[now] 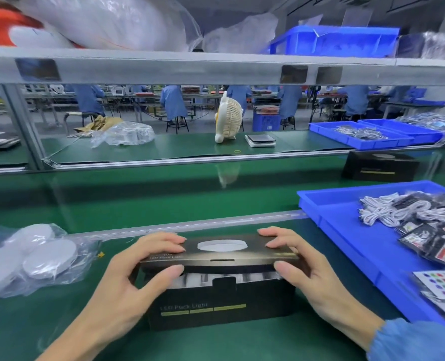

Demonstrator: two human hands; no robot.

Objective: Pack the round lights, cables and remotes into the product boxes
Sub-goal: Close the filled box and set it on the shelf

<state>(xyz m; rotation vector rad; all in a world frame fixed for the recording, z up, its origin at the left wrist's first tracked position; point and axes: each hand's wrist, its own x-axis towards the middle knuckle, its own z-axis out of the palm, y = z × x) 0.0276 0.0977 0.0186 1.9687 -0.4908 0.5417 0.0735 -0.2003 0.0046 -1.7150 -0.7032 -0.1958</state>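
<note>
A black product box (220, 307) marked "LED Puck Light" stands on the green mat right in front of me. Its lid, with a round window showing white, is almost down, leaving a gap at the front. My left hand (127, 272) grips the lid's left end, fingers on top and thumb on the front edge. My right hand (304, 267) grips the right end the same way. White round lights (37, 256) lie in a clear bag at the left. White cables (393, 211) and bagged remotes (440, 246) fill a blue tray (346, 230) at the right.
A second black box (380, 166) stands on the conveyor at the back right. Beyond the rail are a small white fan (228, 118), a scale (260, 140), more blue trays (372, 138) and crumpled plastic bags (127, 132). A shelf runs overhead.
</note>
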